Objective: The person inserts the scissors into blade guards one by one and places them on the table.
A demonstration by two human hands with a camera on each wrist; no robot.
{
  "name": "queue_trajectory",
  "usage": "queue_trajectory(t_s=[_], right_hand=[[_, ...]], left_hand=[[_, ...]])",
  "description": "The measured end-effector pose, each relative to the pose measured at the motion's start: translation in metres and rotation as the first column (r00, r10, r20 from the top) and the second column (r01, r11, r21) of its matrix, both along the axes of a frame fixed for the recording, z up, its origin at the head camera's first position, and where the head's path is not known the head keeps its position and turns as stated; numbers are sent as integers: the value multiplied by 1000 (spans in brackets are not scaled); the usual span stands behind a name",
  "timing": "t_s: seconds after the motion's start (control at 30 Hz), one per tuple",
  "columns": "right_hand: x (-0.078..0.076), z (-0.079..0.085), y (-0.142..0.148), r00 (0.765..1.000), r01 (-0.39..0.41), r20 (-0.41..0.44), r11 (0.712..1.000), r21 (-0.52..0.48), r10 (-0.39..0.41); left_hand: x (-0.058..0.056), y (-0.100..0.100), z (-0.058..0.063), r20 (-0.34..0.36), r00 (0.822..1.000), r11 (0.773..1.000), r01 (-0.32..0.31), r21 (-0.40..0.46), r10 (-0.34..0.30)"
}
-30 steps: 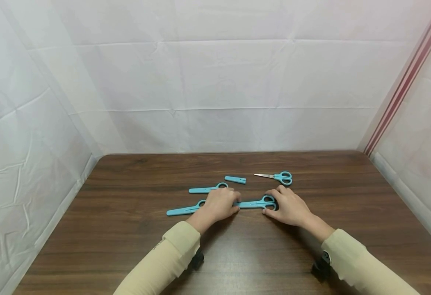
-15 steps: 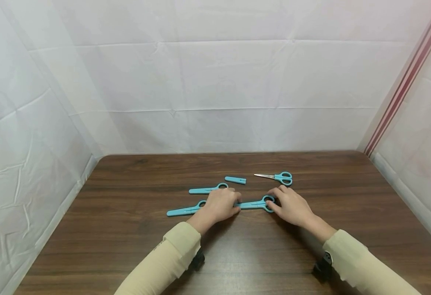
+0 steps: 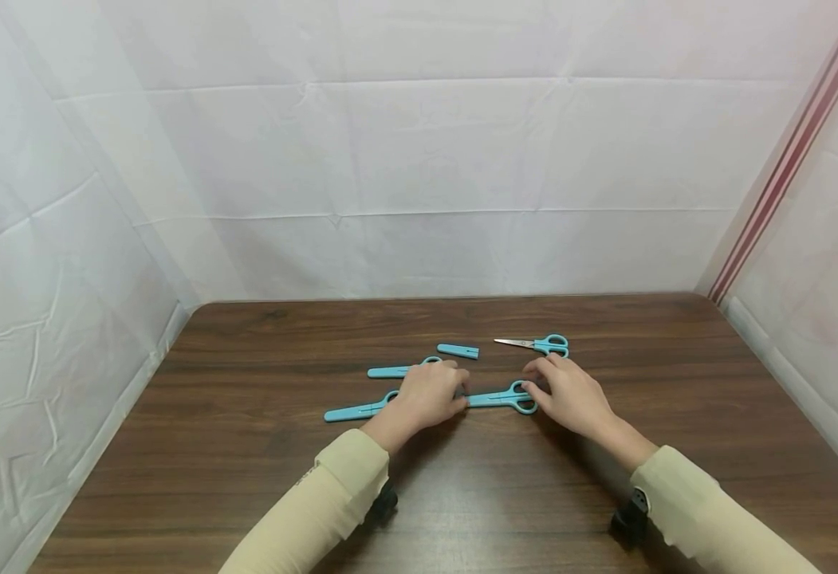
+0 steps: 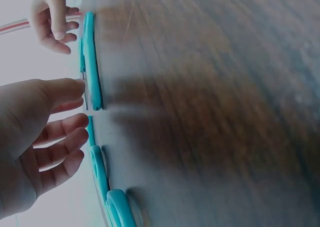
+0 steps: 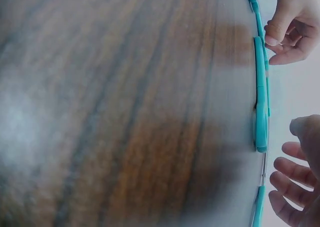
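Note:
A light blue pair of scissors point(image 3: 497, 399), its blades in a matching sheath, lies flat on the wooden table between both hands. My left hand point(image 3: 429, 393) hovers by the sheath's tip, fingers loosely bent and a gap between thumb and fingers in the left wrist view. At the other end, my right hand point(image 3: 569, 396) is over the handle loops with fingers relaxed and apart, holding nothing. Left of my left hand lie two more sheathed scissors, a nearer pair point(image 3: 357, 412) and a farther pair point(image 3: 393, 371); my left hand partly hides their handles.
Farther back lies a loose blue sheath point(image 3: 458, 351). To its right, unsheathed scissors point(image 3: 551, 344) point their bare blades left, just beyond my right fingers. White sheeting point(image 3: 419, 159) hangs behind the table point(image 3: 246, 478) and at both sides.
My right hand has loosened from the handle loops and drawn slightly back and up. The middle scissors have turned a little on the table. My left hand has hardly moved.

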State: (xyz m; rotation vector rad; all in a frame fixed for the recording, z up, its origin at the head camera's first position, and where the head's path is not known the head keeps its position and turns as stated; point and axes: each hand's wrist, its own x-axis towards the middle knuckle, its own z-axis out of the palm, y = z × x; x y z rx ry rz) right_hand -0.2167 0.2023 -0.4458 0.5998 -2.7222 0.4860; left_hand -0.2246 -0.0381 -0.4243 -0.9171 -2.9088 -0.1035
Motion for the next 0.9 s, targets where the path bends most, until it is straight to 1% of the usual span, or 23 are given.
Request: queue_trajectory(t_s=[0.37,0.73,0.9], right_hand=[[-3,5,3,1000,13,2,1000,1,-13],[-8,7,8,1000,25,15,1000,-2,-25],[-9,9,9,999,29,40,999,-17,-28]], left_hand=[[-3,-3,5,-60,998,998,5,56,-1],[-8,-5,14,-65,998,996,6,91,0],[-12,-6,17,-43,999,994,-16,106,21]])
